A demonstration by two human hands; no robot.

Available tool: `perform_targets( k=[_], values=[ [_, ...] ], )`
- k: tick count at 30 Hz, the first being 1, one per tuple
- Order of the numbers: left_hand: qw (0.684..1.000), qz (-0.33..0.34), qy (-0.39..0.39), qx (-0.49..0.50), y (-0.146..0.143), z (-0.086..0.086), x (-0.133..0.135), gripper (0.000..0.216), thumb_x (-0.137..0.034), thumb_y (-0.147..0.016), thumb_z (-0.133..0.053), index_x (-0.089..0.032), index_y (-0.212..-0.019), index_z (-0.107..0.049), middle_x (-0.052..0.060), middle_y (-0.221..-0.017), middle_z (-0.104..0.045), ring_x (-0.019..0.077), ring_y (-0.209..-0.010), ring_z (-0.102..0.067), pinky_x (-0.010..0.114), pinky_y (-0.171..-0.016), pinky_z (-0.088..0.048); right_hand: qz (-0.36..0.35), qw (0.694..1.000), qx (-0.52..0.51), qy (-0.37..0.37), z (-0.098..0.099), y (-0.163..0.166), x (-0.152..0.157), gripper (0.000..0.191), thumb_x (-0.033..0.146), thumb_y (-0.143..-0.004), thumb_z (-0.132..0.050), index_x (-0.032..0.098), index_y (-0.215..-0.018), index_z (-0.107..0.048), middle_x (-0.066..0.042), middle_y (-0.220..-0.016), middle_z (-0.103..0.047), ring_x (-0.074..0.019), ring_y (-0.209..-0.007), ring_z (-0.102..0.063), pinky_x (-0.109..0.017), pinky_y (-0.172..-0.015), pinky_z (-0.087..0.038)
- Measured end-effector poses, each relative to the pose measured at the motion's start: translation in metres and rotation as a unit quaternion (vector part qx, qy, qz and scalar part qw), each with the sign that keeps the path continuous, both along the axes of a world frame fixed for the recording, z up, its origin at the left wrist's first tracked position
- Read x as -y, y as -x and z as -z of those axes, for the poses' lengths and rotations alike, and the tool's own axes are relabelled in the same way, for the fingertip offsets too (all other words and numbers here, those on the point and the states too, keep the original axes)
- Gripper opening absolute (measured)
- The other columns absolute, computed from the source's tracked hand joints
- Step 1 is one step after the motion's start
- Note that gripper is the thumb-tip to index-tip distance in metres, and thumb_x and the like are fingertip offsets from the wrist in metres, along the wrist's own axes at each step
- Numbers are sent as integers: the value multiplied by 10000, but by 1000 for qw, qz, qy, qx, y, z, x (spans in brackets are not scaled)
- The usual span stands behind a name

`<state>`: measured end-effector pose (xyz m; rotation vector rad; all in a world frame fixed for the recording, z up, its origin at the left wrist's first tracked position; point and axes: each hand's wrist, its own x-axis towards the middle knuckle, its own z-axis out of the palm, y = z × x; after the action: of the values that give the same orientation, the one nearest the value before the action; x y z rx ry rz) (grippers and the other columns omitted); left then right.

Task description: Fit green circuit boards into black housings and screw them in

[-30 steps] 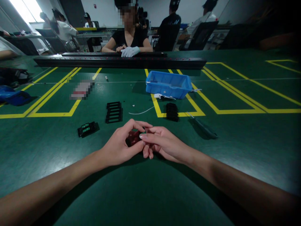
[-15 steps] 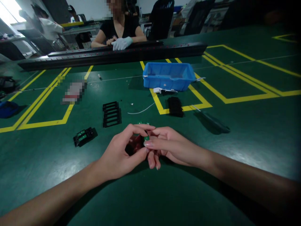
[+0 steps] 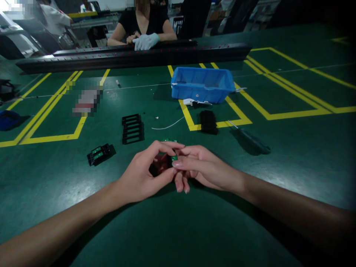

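Close together above the green table (image 3: 178, 230), my left hand (image 3: 147, 174) and my right hand (image 3: 207, 167) both grip a small green circuit board (image 3: 174, 157) with a dark part beside it. My left thumb and fingers curve round it, and my right thumb presses its near side. Most of the piece is hidden by my fingers. More green circuit boards (image 3: 169, 140) lie just beyond my fingertips, partly covered. To the left sit black holders with green boards in them (image 3: 98, 154). A slotted black plastic frame (image 3: 132, 129) lies farther back.
A blue bin (image 3: 202, 87) stands beyond my hands, with black plastic parts (image 3: 208, 122) before it. A screwdriver with a dark handle (image 3: 253, 141) lies right. A long black rail (image 3: 133, 57) crosses the far side, where a person with a white glove (image 3: 146, 42) sits.
The view has tilted slightly, so the table's things appear a little higher. Both hands keep their hold on the circuit board, with hardly any finger movement.
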<state>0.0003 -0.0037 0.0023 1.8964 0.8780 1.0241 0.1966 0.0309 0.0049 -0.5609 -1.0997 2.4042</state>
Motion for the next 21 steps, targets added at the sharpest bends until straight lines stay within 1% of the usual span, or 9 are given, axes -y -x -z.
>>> perform_targets(
  k=[5,9,15,19,21],
  values=[
    [1000,5,-4,10,0,0,1,301,-129,-885,-673,-188,-1133,-512,149,-1374,-592,222,-1113,-658,285,-764,-581,3,1000,-2,-2,0,0,0,117,185,-914,-664,82,-892,-614,-79,-669,-731,-138,-588,-721,-191,-526,-559],
    [1000,8,-1,12,1,0,1,315,-120,-882,-677,-190,-1141,-512,138,-1369,-594,234,-1154,-648,280,-779,-594,-4,1000,4,0,-1,0,0,96,168,-918,-645,85,-892,-603,-83,-673,-731,-141,-598,-725,-185,-529,-553],
    [1000,8,19,21,2,-1,3,317,-117,-888,-676,-201,-1140,-504,112,-1377,-591,178,-999,-684,239,-687,-573,-4,1000,-16,0,-3,0,0,118,184,-919,-631,83,-862,-606,-79,-682,-719,-144,-592,-719,-196,-527,-563],
    [1000,8,21,20,2,0,3,326,-112,-885,-680,-202,-1147,-509,114,-1379,-591,127,-862,-663,228,-643,-544,-8,1000,-16,8,-3,-2,0,150,201,-929,-638,84,-844,-601,-87,-687,-720,-142,-592,-718,-194,-532,-569],
    [1000,6,22,17,2,0,3,332,-109,-882,-681,-202,-1151,-510,118,-1383,-587,117,-824,-653,230,-636,-544,-15,1000,-19,9,-2,-2,0,155,213,-939,-640,87,-857,-600,-88,-693,-724,-143,-605,-723,-193,-539,-571]
  ],
)
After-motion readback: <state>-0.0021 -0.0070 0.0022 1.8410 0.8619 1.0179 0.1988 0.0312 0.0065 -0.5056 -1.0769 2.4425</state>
